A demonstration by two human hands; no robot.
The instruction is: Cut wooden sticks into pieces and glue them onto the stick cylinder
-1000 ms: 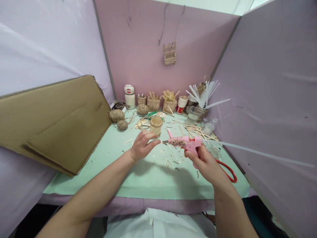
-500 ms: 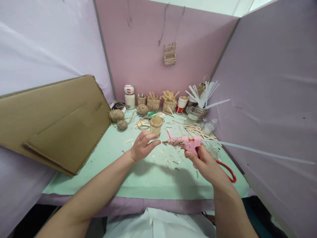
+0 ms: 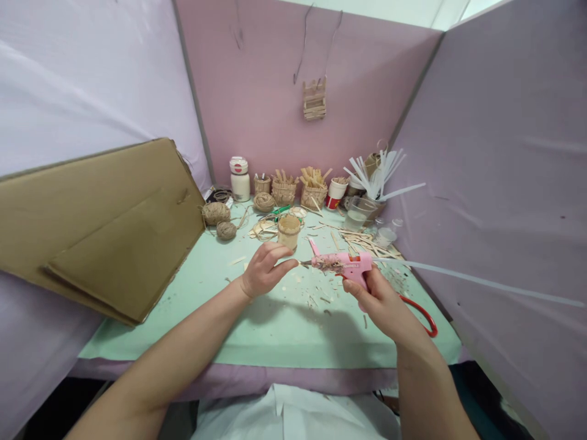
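Observation:
My right hand (image 3: pixel 378 299) is wrapped round the grip of a pink glue gun (image 3: pixel 353 269), whose front is crusted with bits of debris. A long translucent glue stick (image 3: pixel 481 280) trails from its back to the right. The metal nozzle points left and ends at the thumb tip of my left hand (image 3: pixel 270 269). There, thumb and fingers are brought together around something too small to make out; only a pale speck shows. Just beyond the left fingertips stands a small round wooden cup (image 3: pixel 288 232), upright on the green tabletop (image 3: pixel 275 336).
Red-handled scissors (image 3: pixel 424 318) lie partly behind my right wrist. Loose wooden sticks (image 3: pixel 371 244) and shavings are strewn at the right. Twine balls (image 3: pixel 216 213), a white bottle (image 3: pixel 240 180) and stick-filled baskets (image 3: pixel 313 197) line the back. A cardboard sheet (image 3: pixel 114 226) leans at the left.

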